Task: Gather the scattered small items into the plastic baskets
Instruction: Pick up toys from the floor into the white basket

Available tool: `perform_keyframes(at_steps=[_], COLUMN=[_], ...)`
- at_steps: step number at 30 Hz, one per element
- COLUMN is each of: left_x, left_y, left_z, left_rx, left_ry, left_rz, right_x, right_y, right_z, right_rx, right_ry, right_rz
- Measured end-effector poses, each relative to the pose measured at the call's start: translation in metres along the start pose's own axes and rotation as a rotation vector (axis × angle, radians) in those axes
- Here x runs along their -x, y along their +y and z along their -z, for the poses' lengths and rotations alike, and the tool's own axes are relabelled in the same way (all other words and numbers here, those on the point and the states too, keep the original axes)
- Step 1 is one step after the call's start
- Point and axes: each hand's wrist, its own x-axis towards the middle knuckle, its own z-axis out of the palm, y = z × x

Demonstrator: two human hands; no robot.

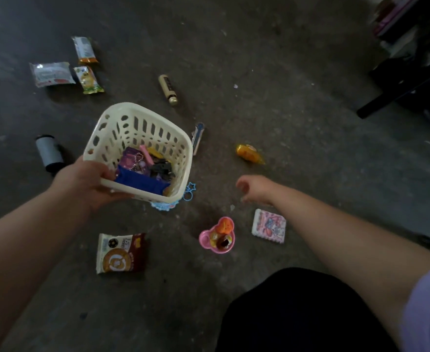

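Two hands in play, one loaded. Left hand [87,181] grips the cream basket [137,128] at its near-left corner, thumb over the rim and fingers under the wall. I hold it tilted toward me and off the floor [285,110] so the mouth faces my other hand and drops are short. It already has a blue pouch [142,182] plus purple, pink and black bits inside.

Right hand [255,190] is out over the floor, fingers loosely curled, nothing in it. It's blurred, so I can't rule out something tiny in the pinch, but it reads as empty.

Loose items relative to that hand:
- yellow packet [249,154]: just beyond the fingertips, nearest target by my read
- pink notebook [269,226]: under the wrist, on my side
- pink toy cup [217,237]: near, between the notebook and the basket side
- blue star keyring [189,190]: just beside the basket's near-right corner, partly under it
- blue-white pen-like thing [198,137]: close to the basket's right wall
- donut snack packet [121,252]: below the basket, nearer the left arm

Far stuff: gold tube [168,89] past the basket, grey spool [49,152] just beyond my left hand, three snack packets [52,73] well apart, top left. Those likely need the basket carried over.
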Motion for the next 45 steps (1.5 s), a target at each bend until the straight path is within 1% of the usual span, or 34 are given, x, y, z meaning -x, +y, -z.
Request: perform_keyframes(at_steps=[4,6,9,13,16,21,26,27,29,31,33,36,38,40,41,43,44,45], left_x=[0.004,0.002,0.001,-0.003,-0.007,-0.015,-0.017,-0.017,-0.018,-0.019,-0.019,-0.017,-0.013,-0.009,-0.007,-0.004,-0.004,-0.003], left_y=[-0.016,-0.023,-0.033,-0.043,-0.048,-0.053,-0.053,-0.054,-0.054,-0.054,-0.054,-0.052,-0.051,-0.049,-0.046,-0.044,-0.043,-0.042], left_z=[-0.017,-0.023,-0.032,-0.038,-0.043,-0.045,-0.047,-0.047,-0.047,-0.046,-0.046,-0.044,-0.045,-0.046,-0.045,-0.044,-0.043,-0.041], left_rx=[-0.048,-0.068,-0.107,-0.107,-0.121,-0.14,-0.147,-0.143,-0.141,-0.142,-0.139,-0.123,-0.118,-0.137,-0.139,-0.131,-0.127,-0.123], left_ry=[-0.074,-0.108,-0.142,-0.168,-0.161,-0.167,-0.177,-0.177,-0.18,-0.18,-0.182,-0.192,-0.183,-0.164,-0.158,-0.153,-0.148,-0.145], left_rz=[0.029,0.053,0.067,0.105,0.106,0.108,0.105,0.105,0.103,0.099,0.094,0.093,0.086,0.079,0.072,0.069,0.068,0.064], right_x=[-0.006,-0.009,-0.011,-0.013,-0.016,-0.014,-0.012,-0.012,-0.01,-0.004,0.0,-0.003,-0.003,-0.001,0.002,0.011,0.014,0.021], right_y=[0.044,0.056,0.068,0.078,0.085,0.091,0.101,0.101,0.099,0.093,0.083,0.063,0.046,0.028,0.017,0.0,-0.009,-0.02], right_z=[-0.042,-0.05,-0.059,-0.074,-0.088,-0.101,-0.091,-0.089,-0.088,-0.084,-0.075,-0.053,-0.034,-0.011,0.003,0.033,0.046,0.057], right_rx=[0.174,0.225,0.298,0.29,0.29,0.284,0.104,0.066,-0.093,-0.144,-0.342,-0.421,-0.615,-0.83,-0.91,-0.978,-0.994,-1.014], right_ry=[-0.13,-0.141,-0.102,-0.075,-0.056,0.038,0.087,0.08,0.063,0.071,0.074,0.213,0.274,0.388,0.489,0.728,0.778,0.759], right_rz=[-0.149,-0.185,-0.226,-0.305,-0.273,-0.249,-0.392,-0.394,-0.366,-0.307,-0.304,-0.246,-0.219,-0.141,-0.085,0.042,0.127,0.228])
